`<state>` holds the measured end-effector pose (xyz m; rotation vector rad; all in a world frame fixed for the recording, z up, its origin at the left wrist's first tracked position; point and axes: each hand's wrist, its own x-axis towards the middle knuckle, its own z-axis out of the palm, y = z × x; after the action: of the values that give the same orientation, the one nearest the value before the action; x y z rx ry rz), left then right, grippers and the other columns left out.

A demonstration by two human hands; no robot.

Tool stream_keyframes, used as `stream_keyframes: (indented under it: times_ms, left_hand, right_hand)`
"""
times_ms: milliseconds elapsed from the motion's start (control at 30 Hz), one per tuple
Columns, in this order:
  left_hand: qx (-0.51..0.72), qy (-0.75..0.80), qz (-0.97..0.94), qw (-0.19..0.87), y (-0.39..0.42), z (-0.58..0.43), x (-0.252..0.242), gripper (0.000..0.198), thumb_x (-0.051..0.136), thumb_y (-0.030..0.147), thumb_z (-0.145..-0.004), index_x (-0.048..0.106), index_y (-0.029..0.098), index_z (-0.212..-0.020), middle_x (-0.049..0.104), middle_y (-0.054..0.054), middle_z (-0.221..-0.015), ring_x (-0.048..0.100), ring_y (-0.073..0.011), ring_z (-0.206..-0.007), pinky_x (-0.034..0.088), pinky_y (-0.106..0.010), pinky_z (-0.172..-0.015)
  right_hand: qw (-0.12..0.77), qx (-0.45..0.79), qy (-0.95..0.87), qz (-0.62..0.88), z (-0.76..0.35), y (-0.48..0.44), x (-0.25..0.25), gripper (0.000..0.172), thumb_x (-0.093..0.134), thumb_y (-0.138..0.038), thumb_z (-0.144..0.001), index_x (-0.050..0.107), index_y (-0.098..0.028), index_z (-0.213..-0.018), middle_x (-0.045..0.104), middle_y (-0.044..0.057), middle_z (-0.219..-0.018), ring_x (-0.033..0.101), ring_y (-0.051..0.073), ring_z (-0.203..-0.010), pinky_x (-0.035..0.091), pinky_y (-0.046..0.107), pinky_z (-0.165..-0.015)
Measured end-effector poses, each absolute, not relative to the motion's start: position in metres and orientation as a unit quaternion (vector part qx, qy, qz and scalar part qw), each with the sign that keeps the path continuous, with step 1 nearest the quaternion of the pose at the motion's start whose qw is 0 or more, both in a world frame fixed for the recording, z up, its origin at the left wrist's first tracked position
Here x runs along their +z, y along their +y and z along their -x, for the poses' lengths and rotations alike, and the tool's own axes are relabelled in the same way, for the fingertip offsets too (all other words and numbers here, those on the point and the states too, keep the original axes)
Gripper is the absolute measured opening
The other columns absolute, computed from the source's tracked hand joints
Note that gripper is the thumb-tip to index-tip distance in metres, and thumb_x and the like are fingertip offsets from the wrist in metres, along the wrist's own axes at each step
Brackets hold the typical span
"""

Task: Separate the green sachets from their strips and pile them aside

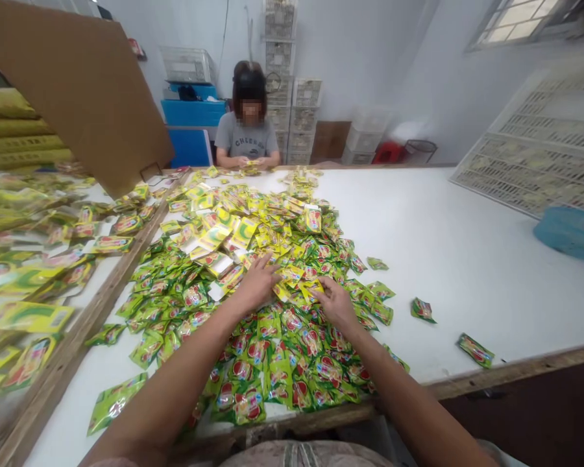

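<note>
A heap of small green packets (267, 324) with red fruit-like prints covers the middle of the white table. My left hand (257, 283) lies over the heap with its fingers stretched forward, touching yellow pieces; what lies under its palm is hidden. My right hand (337, 302) is just right of it, thumb and fingers closed on the edge of a small yellow packet (312, 289). More yellow packets (291, 275) lie between the two hands. Beyond my left hand, flat yellow-and-white boxes (217, 237) rest on top of the heap.
Across the table a person (247, 139) handles yellow packets. A wooden strip (102, 298) separates the left surface, strewn with boxes and packets. A large cardboard sheet (87, 84) leans there. At right are a white crate (520, 149), a blue item (571, 232) and a stray packet (475, 350).
</note>
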<state>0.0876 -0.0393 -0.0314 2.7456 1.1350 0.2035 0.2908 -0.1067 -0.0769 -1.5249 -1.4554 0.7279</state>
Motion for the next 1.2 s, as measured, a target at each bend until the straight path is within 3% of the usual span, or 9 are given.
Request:
stream_keyframes:
  times_ms: [100,200,433,600,733,867,967,1100,1200]
  left_hand:
    - [0.129,0.423,-0.882,0.165,-0.054,-0.081,-0.03,0.026,0.056,0.025,-0.077,0.066,0.017,-0.101,0.067,-0.009,-0.088,0.059,-0.0274,-0.092,0.043,-0.034,-0.079]
    - [0.2,0.469,-0.818,0.267,-0.08,-0.074,-0.031,0.039,0.058,0.047,-0.076,0.064,0.018,-0.101,0.066,-0.005,-0.075,0.058,-0.0213,-0.066,0.04,-0.027,-0.061]
    - [0.283,0.415,-0.632,0.59,-0.125,-0.068,-0.054,0.035,0.06,0.043,-0.076,0.062,0.014,-0.096,0.066,-0.005,-0.094,0.06,-0.0185,-0.078,0.043,-0.026,-0.069]
    - [0.299,0.42,-0.542,0.664,-0.134,-0.063,-0.065,0.036,0.067,0.041,-0.071,0.059,0.012,-0.09,0.065,-0.005,-0.083,0.057,-0.0142,-0.068,0.043,-0.024,-0.064]
    - [0.301,0.399,-0.492,0.713,-0.136,-0.062,-0.075,0.035,0.07,0.037,-0.069,0.059,0.013,-0.092,0.065,-0.004,-0.081,0.059,-0.0137,-0.068,0.045,-0.024,-0.064]
    - [0.324,0.392,-0.415,0.754,-0.135,-0.064,-0.078,0.038,0.074,0.031,-0.065,0.058,0.014,-0.094,0.066,-0.005,-0.082,0.06,-0.0138,-0.067,0.047,-0.025,-0.065]
    - [0.355,0.407,-0.376,0.753,-0.133,-0.065,-0.077,0.039,0.078,0.029,-0.06,0.058,0.014,-0.09,0.064,-0.003,-0.075,0.059,-0.0116,-0.061,0.046,-0.021,-0.058]
    - [0.379,0.404,-0.35,0.755,-0.131,-0.068,-0.076,0.038,0.078,0.027,-0.059,0.057,0.014,-0.088,0.062,0.001,-0.068,0.056,-0.0084,-0.054,0.043,-0.018,-0.052]
    - [0.394,0.402,-0.337,0.755,-0.131,-0.069,-0.076,0.041,0.077,0.026,-0.059,0.056,0.014,-0.092,0.064,-0.001,-0.073,0.058,-0.0094,-0.056,0.046,-0.019,-0.053]
  right_hand:
    - [0.501,0.342,-0.506,0.613,-0.296,-0.12,-0.073,0.041,0.064,-0.047,-0.068,0.055,-0.017,-0.094,0.059,0.006,-0.086,0.056,0.021,-0.081,0.046,0.034,-0.072]
    - [0.537,0.364,-0.466,0.602,-0.297,-0.129,-0.063,0.039,0.065,-0.049,-0.067,0.057,-0.017,-0.089,0.061,0.007,-0.092,0.057,0.02,-0.084,0.047,0.033,-0.073]
    - [0.463,0.376,-0.588,0.547,-0.279,-0.131,-0.044,0.025,0.059,-0.039,-0.074,0.064,-0.017,-0.086,0.063,0.005,-0.086,0.054,0.015,-0.069,0.042,0.028,-0.064]
    - [0.389,0.446,-0.62,0.515,-0.266,-0.135,-0.054,0.019,0.059,-0.035,-0.072,0.063,-0.017,-0.075,0.056,0.0,-0.069,0.046,0.012,-0.06,0.036,0.024,-0.056]
    - [0.392,0.427,-0.606,0.546,-0.255,-0.145,-0.057,0.016,0.061,-0.03,-0.07,0.058,-0.018,-0.081,0.043,-0.005,-0.059,0.041,0.011,-0.056,0.034,0.023,-0.053]
    - [0.405,0.396,-0.6,0.566,-0.264,-0.147,-0.054,0.027,0.056,-0.033,-0.076,0.055,-0.018,-0.098,0.056,0.001,-0.077,0.053,0.014,-0.069,0.044,0.026,-0.064]
    - [0.383,0.281,-0.593,0.649,-0.293,-0.133,-0.052,0.028,0.049,-0.034,-0.081,0.057,-0.015,-0.1,0.062,0.009,-0.092,0.058,0.019,-0.082,0.047,0.034,-0.075]
    - [0.236,0.142,-0.642,0.715,-0.324,-0.102,-0.055,0.044,0.055,-0.035,-0.079,0.053,-0.014,-0.118,0.053,0.015,-0.124,0.049,0.031,-0.111,0.04,0.048,-0.091]
    - [0.144,0.123,-0.715,0.673,-0.325,-0.088,-0.061,0.041,0.059,-0.029,-0.078,0.057,-0.016,-0.117,0.054,0.013,-0.125,0.049,0.032,-0.112,0.038,0.047,-0.093]
